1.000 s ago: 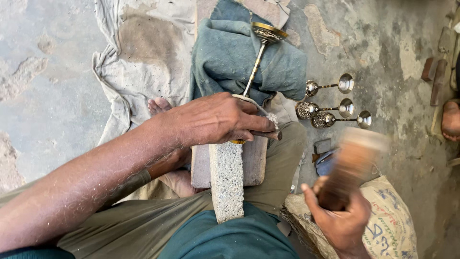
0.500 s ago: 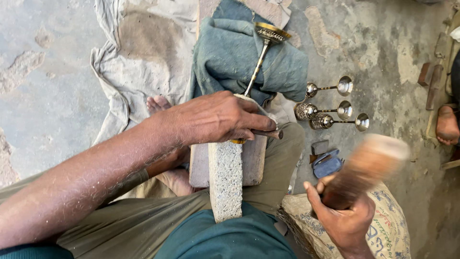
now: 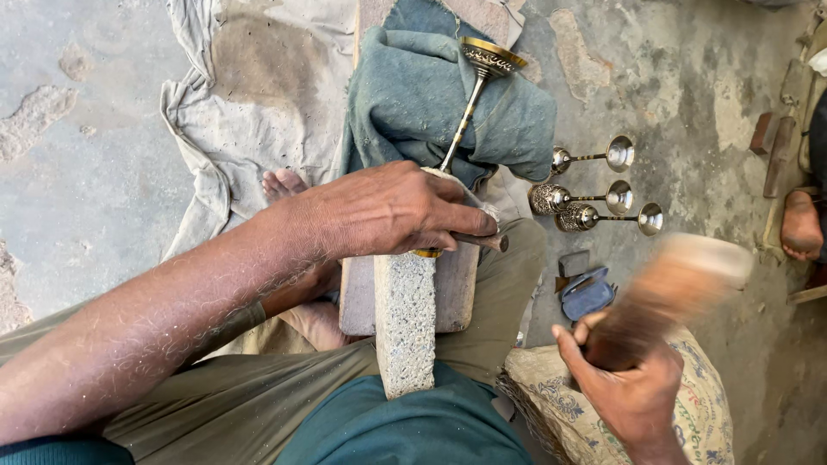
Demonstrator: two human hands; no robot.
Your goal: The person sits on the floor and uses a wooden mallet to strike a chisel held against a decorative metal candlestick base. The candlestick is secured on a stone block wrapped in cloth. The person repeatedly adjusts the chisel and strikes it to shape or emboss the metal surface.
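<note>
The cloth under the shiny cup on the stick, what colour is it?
The cloth is a dusty blue-green, seen in the head view.

Your left hand rests on the goblet over the block; three goblets lie to its right.

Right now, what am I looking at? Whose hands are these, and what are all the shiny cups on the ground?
This picture comes from a camera worn on a person's head, looking down at their own lap and hands. The left hand presses a brass goblet down on a rough grey block and also pinches a thin tool. The goblet's stem lies on a blue-green cloth. The right hand grips a wooden mallet, blurred because it is swinging. Three more shiny goblets lie on the concrete floor. The foot at the right edge belongs to somebody else.
</note>
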